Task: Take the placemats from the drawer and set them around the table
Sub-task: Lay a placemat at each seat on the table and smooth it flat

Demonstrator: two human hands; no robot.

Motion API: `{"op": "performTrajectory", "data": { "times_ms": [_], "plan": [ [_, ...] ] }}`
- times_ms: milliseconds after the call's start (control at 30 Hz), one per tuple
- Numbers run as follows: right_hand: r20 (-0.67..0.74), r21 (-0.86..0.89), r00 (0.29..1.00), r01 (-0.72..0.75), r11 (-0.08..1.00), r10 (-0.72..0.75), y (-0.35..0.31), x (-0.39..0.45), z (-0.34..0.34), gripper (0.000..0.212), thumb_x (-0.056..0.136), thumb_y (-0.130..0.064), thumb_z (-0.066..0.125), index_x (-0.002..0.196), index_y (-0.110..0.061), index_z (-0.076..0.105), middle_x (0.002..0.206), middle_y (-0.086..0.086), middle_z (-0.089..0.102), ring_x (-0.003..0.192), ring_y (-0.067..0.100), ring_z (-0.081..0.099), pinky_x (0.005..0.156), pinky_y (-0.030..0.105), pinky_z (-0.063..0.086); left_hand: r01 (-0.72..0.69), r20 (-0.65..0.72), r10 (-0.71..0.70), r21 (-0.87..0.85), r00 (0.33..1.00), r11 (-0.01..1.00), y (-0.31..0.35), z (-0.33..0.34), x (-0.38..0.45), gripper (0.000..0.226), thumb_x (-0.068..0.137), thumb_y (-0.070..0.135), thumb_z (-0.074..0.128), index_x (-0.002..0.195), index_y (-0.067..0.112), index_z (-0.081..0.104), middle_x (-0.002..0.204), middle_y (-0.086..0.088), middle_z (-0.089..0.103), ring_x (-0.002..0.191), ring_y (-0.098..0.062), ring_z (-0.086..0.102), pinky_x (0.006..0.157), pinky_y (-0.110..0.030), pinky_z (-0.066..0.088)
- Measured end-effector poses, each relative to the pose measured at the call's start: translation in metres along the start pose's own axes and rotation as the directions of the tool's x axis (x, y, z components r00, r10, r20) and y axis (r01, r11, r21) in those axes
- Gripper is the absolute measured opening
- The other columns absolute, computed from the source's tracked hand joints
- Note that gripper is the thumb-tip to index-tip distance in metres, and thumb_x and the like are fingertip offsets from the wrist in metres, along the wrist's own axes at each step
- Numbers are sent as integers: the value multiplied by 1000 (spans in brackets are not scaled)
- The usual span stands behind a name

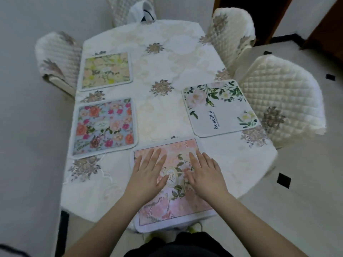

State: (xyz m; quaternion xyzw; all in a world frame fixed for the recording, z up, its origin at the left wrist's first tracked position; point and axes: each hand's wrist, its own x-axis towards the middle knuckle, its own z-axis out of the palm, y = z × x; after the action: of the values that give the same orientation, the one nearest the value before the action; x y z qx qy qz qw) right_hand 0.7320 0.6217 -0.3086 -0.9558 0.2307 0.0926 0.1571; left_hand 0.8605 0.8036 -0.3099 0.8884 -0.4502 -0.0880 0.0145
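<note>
Head cam: both hands flat on pink placemat, long axis front-to-back.

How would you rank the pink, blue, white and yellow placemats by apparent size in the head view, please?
1. pink placemat, nearest the camera
2. blue placemat and white placemat, too alike to rank
3. yellow placemat, farthest away

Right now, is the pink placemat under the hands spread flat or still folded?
Spread flat. The pink placemat shows its full floral face, with the left hand and right hand pressing open-fingered on it; its near edge overhangs the table.
</note>
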Motion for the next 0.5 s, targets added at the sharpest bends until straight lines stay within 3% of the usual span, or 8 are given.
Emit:
{"op": "performTrajectory", "data": {
  "times_ms": [100,200,300,500],
  "plan": [
    [41,-34,997,64,997,-63,1,12,7,64,100,-44,31,157,-23,12,166,5,10,152,23,9,121,41,9,105,12,-104,-8,994,994,-4,12,-14,70,97,60,20,157,24,27,166,0,14,153,-22,6,123,-46,2],
    [57,-53,994,99,994,-96,3,16,14,64,100,-48,29,158,-24,11,166,5,9,152,24,8,121,42,9,200,51,-198,-33,979,979,-5,29,-28,68,100,60,24,159,30,11,167,5,-4,150,-15,-18,119,-40,-14],
    [32,-77,995,93,993,-91,6,14,23,65,100,-52,27,158,-24,12,165,5,11,152,24,10,121,43,9,277,71,-273,-59,959,959,-4,43,-43,68,100,60,26,158,34,3,164,10,-15,145,-9,-28,117,-37,-18],
    [49,-64,993,106,992,-103,10,6,35,67,100,-47,32,158,-25,8,166,6,8,152,24,8,122,42,5,372,78,-366,-84,927,925,-7,50,-67,69,100,55,35,158,31,6,167,6,-6,151,-11,-15,121,-40,-6]
  ]
}}
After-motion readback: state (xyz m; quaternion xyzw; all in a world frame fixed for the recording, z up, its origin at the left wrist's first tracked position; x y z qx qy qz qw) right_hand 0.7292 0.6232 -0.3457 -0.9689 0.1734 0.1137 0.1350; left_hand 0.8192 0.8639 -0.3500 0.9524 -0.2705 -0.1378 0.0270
